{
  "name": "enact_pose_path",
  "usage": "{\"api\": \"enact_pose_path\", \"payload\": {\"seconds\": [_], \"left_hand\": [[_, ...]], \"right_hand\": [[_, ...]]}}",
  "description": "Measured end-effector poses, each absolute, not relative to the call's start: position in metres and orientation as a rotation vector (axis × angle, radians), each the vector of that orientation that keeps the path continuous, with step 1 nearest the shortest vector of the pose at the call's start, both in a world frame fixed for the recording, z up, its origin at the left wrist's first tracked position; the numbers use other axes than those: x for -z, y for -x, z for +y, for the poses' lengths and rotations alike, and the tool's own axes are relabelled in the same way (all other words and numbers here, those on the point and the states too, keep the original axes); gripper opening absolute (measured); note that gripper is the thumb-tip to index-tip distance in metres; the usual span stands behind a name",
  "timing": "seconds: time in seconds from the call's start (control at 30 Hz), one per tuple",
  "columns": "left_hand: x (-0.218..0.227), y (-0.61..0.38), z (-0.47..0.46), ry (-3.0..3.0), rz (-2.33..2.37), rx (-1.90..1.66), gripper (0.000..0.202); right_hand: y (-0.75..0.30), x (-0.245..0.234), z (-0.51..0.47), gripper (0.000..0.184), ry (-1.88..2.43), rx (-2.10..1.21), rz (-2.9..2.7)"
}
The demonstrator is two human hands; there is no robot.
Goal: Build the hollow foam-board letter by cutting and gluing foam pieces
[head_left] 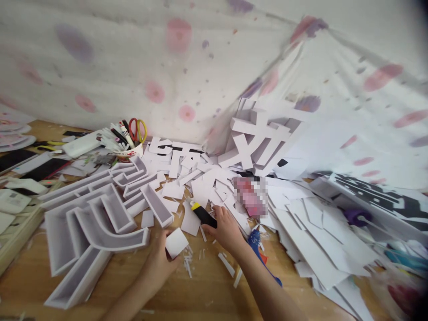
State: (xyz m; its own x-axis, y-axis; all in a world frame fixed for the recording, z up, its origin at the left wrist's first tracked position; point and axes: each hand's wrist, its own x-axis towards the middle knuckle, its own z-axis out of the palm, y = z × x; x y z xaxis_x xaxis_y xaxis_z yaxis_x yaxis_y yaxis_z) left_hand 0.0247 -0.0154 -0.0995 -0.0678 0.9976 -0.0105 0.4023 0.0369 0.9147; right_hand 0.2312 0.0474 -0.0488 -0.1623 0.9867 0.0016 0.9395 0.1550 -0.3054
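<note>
My left hand (158, 263) grips a small white foam board piece (176, 242) just above the wooden table (127, 285). My right hand (226, 229) is closed around a black utility knife with a yellow tip (201, 213), which points up and left toward loose white scraps. A large white three-dimensional foam character (96, 214) lies on the table, left of my left hand. Another white foam character (257, 140) leans against the draped sheet behind.
A cup with scissors and pens (129, 136) stands at the back left. White offcuts (314, 236) pile up on the right. Blue-handled scissors (257, 243) lie under my right forearm. A spotted white sheet (187, 62) hangs behind. Phones and papers clutter the far left.
</note>
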Motion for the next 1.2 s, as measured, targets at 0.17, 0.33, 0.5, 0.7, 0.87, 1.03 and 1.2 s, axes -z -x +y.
{"api": "enact_pose_path", "payload": {"seconds": [0.17, 0.33, 0.5, 0.7, 0.87, 1.03, 1.2], "left_hand": [[0.105, -0.017, -0.013, -1.477, 1.554, -0.992, 0.045], [0.101, -0.016, -0.015, -1.453, 1.542, -0.991, 0.045], [0.103, -0.020, -0.017, -1.455, 1.583, -1.091, 0.048], [0.108, -0.021, -0.021, -1.500, 1.548, -1.139, 0.050], [0.111, -0.017, -0.023, -1.549, 1.633, -1.041, 0.053], [0.112, -0.013, -0.022, -1.621, 1.611, -1.001, 0.056], [0.103, -0.014, -0.020, -1.601, 1.622, -1.019, 0.058]], "right_hand": [[-0.216, 0.051, 0.046, 0.044, 1.876, -0.328, -2.282], [-0.204, 0.047, 0.046, 0.031, 2.009, -0.575, -2.031], [-0.190, 0.045, 0.064, 0.025, 2.085, -0.827, -1.558], [-0.179, 0.045, 0.097, 0.024, 2.031, -0.881, -1.384], [-0.179, 0.040, 0.118, 0.027, 1.975, -0.853, -1.326], [-0.183, 0.043, 0.128, 0.025, 1.980, -0.843, -1.447], [-0.191, 0.034, 0.111, 0.023, 1.949, -0.722, -1.613]]}}
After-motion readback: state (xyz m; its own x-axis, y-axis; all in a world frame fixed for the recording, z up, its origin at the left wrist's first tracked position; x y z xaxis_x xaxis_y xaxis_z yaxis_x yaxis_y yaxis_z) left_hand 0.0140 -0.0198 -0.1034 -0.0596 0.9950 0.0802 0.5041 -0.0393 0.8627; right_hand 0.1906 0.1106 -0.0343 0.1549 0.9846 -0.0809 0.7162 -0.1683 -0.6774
